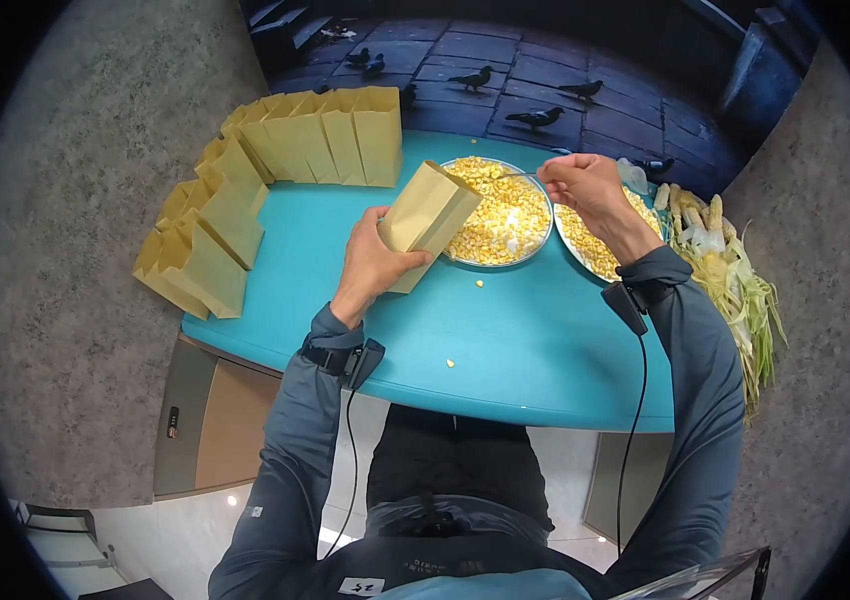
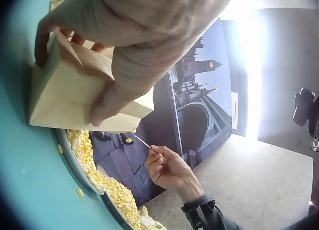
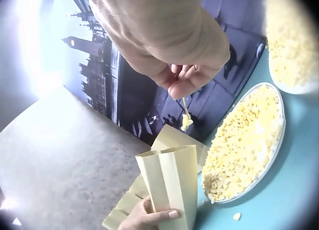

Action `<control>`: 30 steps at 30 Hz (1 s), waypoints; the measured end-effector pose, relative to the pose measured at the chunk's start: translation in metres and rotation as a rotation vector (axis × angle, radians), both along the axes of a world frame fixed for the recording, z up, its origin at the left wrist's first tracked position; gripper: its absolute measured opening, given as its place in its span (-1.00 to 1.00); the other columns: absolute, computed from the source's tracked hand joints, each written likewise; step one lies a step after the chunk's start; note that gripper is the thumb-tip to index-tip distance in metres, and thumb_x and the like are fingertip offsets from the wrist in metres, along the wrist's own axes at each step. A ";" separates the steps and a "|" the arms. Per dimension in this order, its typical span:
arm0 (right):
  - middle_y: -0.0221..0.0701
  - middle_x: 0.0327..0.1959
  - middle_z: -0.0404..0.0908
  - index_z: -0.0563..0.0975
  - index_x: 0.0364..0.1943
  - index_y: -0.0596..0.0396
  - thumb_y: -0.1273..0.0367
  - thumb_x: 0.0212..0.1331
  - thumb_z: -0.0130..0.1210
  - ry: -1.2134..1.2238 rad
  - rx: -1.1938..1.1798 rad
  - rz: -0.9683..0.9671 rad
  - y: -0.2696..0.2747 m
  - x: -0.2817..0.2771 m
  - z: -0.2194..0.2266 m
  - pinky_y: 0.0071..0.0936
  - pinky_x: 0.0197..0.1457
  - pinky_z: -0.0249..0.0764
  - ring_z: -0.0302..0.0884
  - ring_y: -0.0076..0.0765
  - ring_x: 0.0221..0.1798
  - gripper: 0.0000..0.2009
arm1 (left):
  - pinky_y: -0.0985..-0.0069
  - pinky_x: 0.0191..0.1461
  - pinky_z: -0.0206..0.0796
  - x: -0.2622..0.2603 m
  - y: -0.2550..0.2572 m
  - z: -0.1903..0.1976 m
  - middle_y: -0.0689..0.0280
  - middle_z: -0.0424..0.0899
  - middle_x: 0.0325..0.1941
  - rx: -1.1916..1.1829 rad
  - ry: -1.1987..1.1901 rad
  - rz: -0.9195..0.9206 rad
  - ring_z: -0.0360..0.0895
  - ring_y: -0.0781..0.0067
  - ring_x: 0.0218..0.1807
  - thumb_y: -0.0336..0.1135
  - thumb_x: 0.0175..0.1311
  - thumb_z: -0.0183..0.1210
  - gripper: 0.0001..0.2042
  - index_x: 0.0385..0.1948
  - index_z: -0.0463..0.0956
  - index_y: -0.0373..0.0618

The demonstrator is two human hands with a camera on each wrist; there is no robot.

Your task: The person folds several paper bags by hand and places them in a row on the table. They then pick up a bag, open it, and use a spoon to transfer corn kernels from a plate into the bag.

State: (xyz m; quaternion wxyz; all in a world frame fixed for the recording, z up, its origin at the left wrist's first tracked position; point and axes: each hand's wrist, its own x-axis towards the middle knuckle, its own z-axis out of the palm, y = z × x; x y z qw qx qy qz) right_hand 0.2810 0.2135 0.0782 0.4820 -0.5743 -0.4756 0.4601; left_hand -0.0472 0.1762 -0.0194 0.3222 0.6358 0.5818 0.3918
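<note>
My left hand [image 1: 373, 262] grips a tan paper bag [image 1: 429, 215], thumb on one side and fingers around the other. The bag leans towards the plate of corn, its mouth open in the right wrist view. In my right hand [image 1: 590, 190] a thin-handled spoon [image 3: 185, 108] is pinched between thumb and fingers. Several yellow corn kernels [image 3: 187, 123] sit on the spoon's tip, which is raised over the far part of the round plate [image 1: 549, 225]. Loose corn kernels [image 1: 495, 225] fill that plate.
More upright paper bags [image 1: 330, 135] line the table's back and left sides. A second plate of kernels [image 1: 590, 245] stands under my right wrist. Corn cobs and husks [image 1: 730, 280] lie at the right edge. Stray kernels dot the teal table [image 1: 365, 350].
</note>
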 end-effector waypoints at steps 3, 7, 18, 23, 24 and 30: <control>-0.38 -0.37 0.75 0.73 -0.27 0.24 0.53 0.27 0.39 -0.046 0.029 0.071 -0.005 -0.019 0.013 -0.58 -0.21 0.66 0.66 -0.56 -0.37 -0.95 | 0.21 0.26 0.59 0.002 0.001 -0.001 -0.03 0.71 0.18 0.021 -0.019 -0.021 0.71 0.05 0.18 -0.25 -0.17 0.72 -0.11 0.28 0.45 -0.33; -0.33 -0.36 0.79 0.75 -0.31 0.21 0.50 0.22 0.38 -0.364 0.247 0.182 -0.006 -0.050 0.008 -0.44 -0.24 0.68 0.73 -0.42 -0.37 -0.95 | 0.19 0.24 0.60 0.008 -0.001 0.004 -0.04 0.72 0.16 0.045 0.060 -0.023 0.72 0.02 0.14 -0.23 -0.18 0.72 -0.11 0.28 0.45 -0.34; -0.21 -0.45 0.81 0.77 -0.38 0.17 0.45 0.05 0.37 -0.810 0.456 0.100 -0.021 0.000 -0.002 -0.30 -0.23 0.69 0.81 -0.20 -0.38 -0.91 | 0.31 0.28 0.57 -0.004 -0.002 0.000 0.10 0.72 0.15 -0.009 -0.050 0.004 0.70 0.23 0.16 -0.25 -0.13 0.74 -0.13 0.28 0.45 -0.28; -0.29 -0.54 0.79 0.75 -0.53 0.21 0.48 0.04 0.37 -0.641 -0.017 -0.029 -0.003 0.028 -0.048 -0.47 -0.41 0.66 0.74 -0.44 -0.55 -0.91 | 0.29 0.24 0.60 -0.013 -0.007 0.001 0.05 0.73 0.16 -0.007 -0.172 0.005 0.74 0.18 0.14 -0.29 -0.10 0.71 -0.20 0.23 0.46 -0.29; -0.29 -0.54 0.79 0.75 -0.53 0.21 0.48 0.04 0.37 -0.639 -0.016 -0.027 0.002 0.025 -0.059 -0.47 -0.41 0.66 0.74 -0.44 -0.55 -0.91 | 0.29 0.24 0.60 -0.015 -0.010 0.002 0.06 0.72 0.16 -0.021 -0.184 0.011 0.74 0.20 0.14 -0.31 -0.10 0.71 -0.20 0.23 0.46 -0.29; -0.25 -0.45 0.79 0.75 -0.42 0.32 0.56 0.14 0.41 -0.164 -0.054 -0.007 0.031 -0.012 -0.095 -0.49 -0.36 0.75 0.73 -0.47 -0.48 -0.93 | 0.32 0.25 0.60 -0.024 -0.017 -0.001 0.08 0.71 0.18 -0.028 -0.207 0.005 0.72 0.22 0.16 -0.32 -0.10 0.72 -0.18 0.25 0.45 -0.29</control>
